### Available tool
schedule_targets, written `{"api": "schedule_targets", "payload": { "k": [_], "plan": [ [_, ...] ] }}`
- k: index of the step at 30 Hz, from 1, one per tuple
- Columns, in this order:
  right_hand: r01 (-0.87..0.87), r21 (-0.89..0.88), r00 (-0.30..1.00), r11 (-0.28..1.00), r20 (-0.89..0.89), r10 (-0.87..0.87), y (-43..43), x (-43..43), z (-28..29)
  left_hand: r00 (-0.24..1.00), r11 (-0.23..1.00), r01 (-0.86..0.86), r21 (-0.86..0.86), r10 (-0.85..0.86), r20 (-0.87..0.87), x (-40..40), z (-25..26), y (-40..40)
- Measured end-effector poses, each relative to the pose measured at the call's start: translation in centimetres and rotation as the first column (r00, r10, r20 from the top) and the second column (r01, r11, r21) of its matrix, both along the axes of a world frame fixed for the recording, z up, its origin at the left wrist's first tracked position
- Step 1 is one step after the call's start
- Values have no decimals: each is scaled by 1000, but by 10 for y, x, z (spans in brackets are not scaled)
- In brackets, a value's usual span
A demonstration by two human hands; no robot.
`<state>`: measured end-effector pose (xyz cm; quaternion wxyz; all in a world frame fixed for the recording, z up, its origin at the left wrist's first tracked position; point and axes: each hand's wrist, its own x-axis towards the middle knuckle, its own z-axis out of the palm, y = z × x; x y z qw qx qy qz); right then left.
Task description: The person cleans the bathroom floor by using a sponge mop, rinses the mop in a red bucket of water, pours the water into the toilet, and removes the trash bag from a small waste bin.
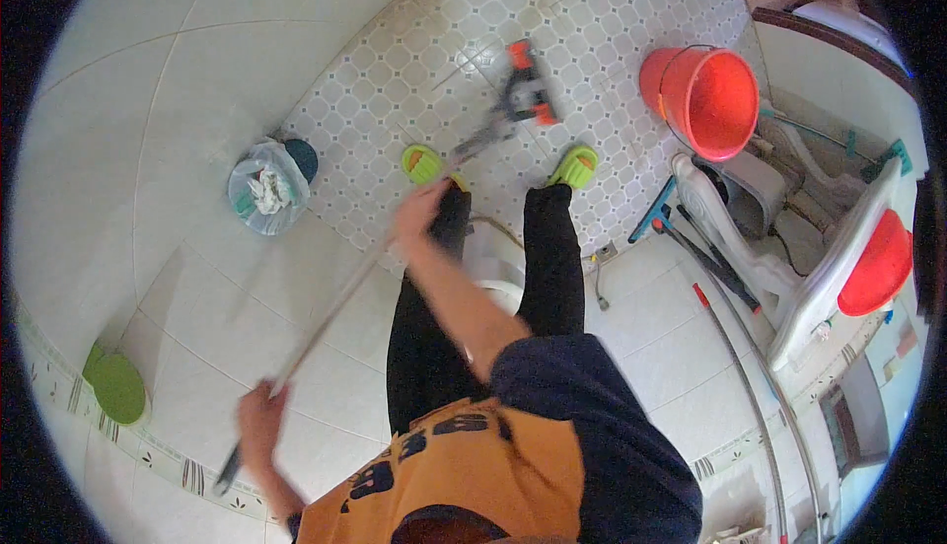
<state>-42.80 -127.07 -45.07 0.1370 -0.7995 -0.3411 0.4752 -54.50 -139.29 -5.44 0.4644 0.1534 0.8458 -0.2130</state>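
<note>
My left hand (259, 422) is closed around the pole (336, 303) near its dark end grip, at the lower left. Further down the same pole, my right hand (418, 218) grips it in front of my left leg. The pole slants across to a black and grey floor-cleaning head (527, 89) with orange ends. This head is on or just above the patterned floor tiles (592, 41), beyond my feet. Motion blurs it, so whether it is a brush or a mop cannot be told. I wear green slippers (579, 167), planted apart.
A red bucket (721, 104) stands on the right. Near it are a white pedestal basin (828, 270), a blue squeegee (652, 211) and several long handles (740, 381). A lined waste bin (268, 189) is by the left wall. Behind my legs is a white toilet (496, 255).
</note>
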Motion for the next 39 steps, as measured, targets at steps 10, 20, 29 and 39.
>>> {"api": "schedule_targets", "payload": {
  "k": [10, 20, 29, 39],
  "plan": [
    [185, -539, 720, 821, -495, -487, -31, -84, 106, 967, 997, 45, 63, -28, -251, -24, 109, -29],
    [-42, -244, 939, 969, -340, -45, 314, 77, -104, 932, 815, -347, 464, 245, 266, 115, -112, 109],
    [-462, -135, 865, 876, -286, 412, -104, 23, 63, 743, 753, -656, 47, 656, -131, 179, 49, -124],
    [-412, -405, 829, 816, -538, 152, 54, 34, 65, 731, 742, -637, 209, 667, -141, 202, 31, -26]
  ]
}}
